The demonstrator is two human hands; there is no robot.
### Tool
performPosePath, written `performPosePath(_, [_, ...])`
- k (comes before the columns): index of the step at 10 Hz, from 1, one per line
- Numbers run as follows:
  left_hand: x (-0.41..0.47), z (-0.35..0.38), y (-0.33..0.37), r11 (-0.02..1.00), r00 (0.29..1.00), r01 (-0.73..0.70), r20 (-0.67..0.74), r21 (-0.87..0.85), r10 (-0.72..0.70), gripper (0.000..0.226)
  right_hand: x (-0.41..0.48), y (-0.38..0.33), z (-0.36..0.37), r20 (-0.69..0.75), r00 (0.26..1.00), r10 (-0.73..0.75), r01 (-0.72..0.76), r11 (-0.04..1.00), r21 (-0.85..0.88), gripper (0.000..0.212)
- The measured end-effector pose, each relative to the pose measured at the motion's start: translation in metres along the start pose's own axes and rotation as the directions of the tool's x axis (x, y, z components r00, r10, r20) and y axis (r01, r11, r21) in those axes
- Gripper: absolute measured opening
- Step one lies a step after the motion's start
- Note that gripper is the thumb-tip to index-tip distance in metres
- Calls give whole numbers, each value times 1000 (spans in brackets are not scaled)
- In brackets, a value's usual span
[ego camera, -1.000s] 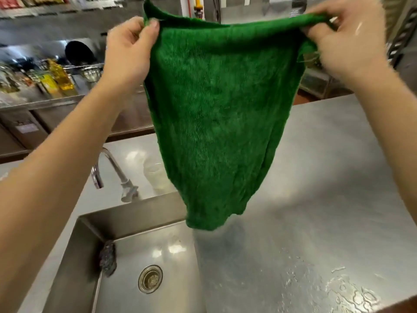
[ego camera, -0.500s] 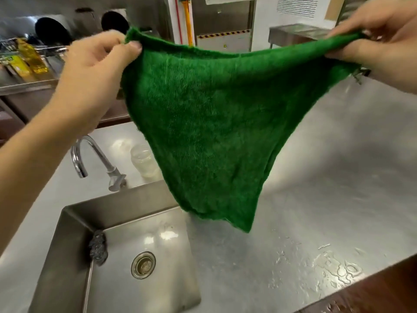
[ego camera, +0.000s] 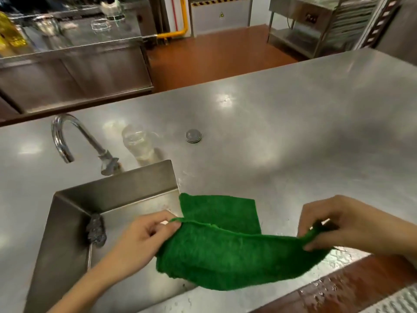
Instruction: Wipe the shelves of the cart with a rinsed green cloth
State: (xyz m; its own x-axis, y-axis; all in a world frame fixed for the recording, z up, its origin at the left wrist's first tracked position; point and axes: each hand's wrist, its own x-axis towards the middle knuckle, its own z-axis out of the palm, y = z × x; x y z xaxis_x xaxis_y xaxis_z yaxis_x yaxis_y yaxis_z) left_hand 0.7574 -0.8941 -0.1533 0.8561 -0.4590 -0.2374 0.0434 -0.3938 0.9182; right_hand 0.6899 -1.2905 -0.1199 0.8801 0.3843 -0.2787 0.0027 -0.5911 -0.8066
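The green cloth [ego camera: 228, 251] is folded over low on the steel counter [ego camera: 282, 136], just right of the sink. Its far half lies flat on the counter and its near half hangs from my fingers. My left hand [ego camera: 146, 236] pinches the cloth's left corner between thumb and fingers. My right hand [ego camera: 345, 224] pinches the right corner. The cart is not in view.
A steel sink [ego camera: 74, 233] with a scrubber [ego camera: 96, 229] in its corner lies to the left. Behind it stand a curved tap [ego camera: 67, 136], a clear glass jar [ego camera: 138, 144] and a round metal plug [ego camera: 193, 136]. Water drops wet the counter's near edge.
Both hands have dropped from head height to just above the counter. The cloth, held spread out in the air before, now lies partly on the counter and folds over itself.
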Motion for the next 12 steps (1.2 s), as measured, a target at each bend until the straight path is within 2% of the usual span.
performPosePath(1, [31,6,-36,996,994,85,-71,27,-82,23,39,14,9,7,998,69,-69,998,15,8])
performPosePath(2, [80,6,-73,984,968,174,-186,27,-166,22,90,57,17,-67,983,171,-173,985,-27,12])
performPosePath(3, [131,7,-109,957,941,257,-257,131,-218,20,142,105,30,-171,943,286,-292,956,-11,23])
performPosePath(4, [174,10,-147,918,928,323,-265,230,-260,19,179,134,45,-285,881,378,-409,911,-58,17])
performPosePath(5, [199,18,-175,874,910,375,-303,310,-284,19,203,160,63,-342,830,440,-480,877,-36,24])
performPosePath(6, [203,27,-188,823,883,435,-355,366,-309,25,211,177,75,-328,814,480,-516,856,-26,28])
performPosePath(7, [203,36,-186,798,852,477,-418,369,-316,37,211,182,82,-311,834,456,-490,871,-36,33])
performPosePath(9, [205,55,-157,805,882,413,-408,425,-237,44,209,181,87,-288,826,485,-528,844,-91,54])
performPosePath(10, [204,55,-138,848,901,366,-376,383,-219,42,204,152,87,-284,811,512,-554,828,-88,59])
performPosePath(11, [204,52,-119,904,918,289,-358,314,-168,40,199,122,88,-333,799,501,-543,839,-40,58])
performPosePath(12, [199,44,-98,944,928,227,-349,241,-134,38,188,88,90,-396,768,503,-485,861,153,54])
